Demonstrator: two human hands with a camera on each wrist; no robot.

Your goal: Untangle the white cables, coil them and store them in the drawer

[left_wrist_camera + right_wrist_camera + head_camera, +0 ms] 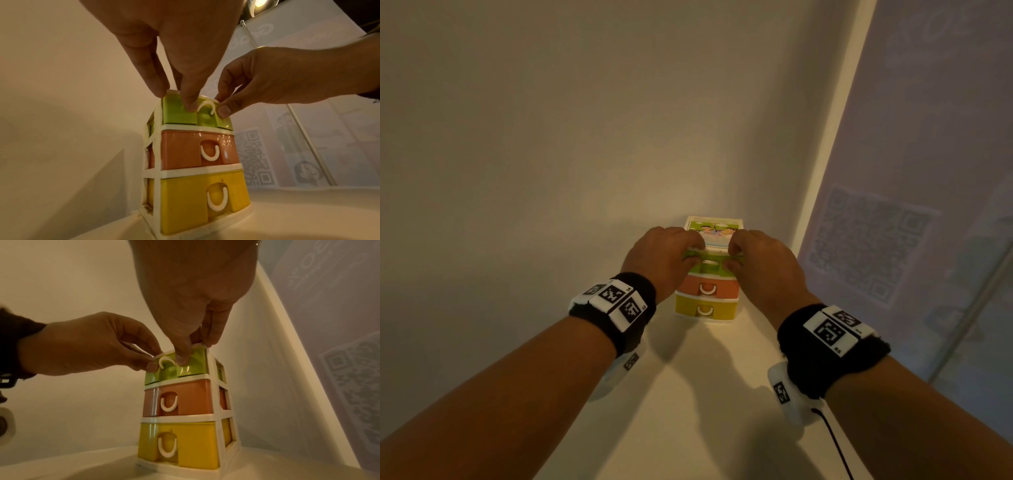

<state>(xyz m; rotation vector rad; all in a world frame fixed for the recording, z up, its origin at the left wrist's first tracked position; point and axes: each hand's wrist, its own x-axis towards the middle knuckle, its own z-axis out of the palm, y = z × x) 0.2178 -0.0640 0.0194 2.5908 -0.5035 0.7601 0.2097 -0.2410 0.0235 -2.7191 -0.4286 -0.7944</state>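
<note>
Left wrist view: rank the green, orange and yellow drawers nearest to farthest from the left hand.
1. Green drawer: top of the stack, the left hand has its fingertips on the front, beside the right hand.
2. Orange drawer: middle, directly below, untouched.
3. Yellow drawer: bottom, just above the tabletop, farthest.

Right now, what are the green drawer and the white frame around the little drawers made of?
The translucent green top drawer looks like glossy, see-through plastic: light glints on its front and the inside shows dimly. The white lattice frame looks like opaque moulded plastic with a duller finish, though dim light leaves that uncertain.
</note>
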